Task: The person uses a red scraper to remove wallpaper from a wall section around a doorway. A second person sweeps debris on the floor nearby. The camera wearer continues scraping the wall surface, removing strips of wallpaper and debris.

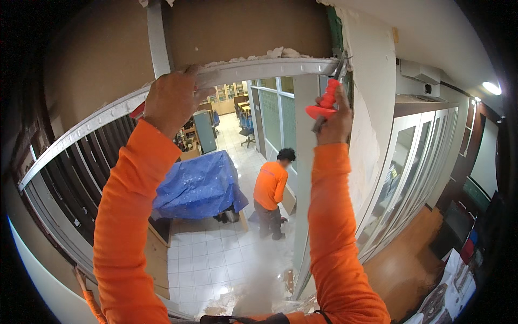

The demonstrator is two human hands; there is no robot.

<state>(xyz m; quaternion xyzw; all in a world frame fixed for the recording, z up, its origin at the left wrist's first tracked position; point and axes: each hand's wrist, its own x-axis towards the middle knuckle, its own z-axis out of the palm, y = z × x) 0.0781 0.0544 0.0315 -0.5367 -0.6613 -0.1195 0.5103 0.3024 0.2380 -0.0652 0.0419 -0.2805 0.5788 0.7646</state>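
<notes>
My left hand is raised to a light metal channel that spans the top of the wall opening; its fingers lie over the channel, and a red thing shows beside the palm. My right hand holds a tool by its red handle. The tool's dark metal end points up at the channel's right end, by the green-edged post; its exact kind I cannot tell. Crumbled white board edges lie along the channel's top, below a brown panel.
A co-worker in orange bends over on the tiled floor beyond the opening. A blue tarp covers something there. Rubble lies below me. White cabinets stand at right. Another person's hand touches the lower left frame.
</notes>
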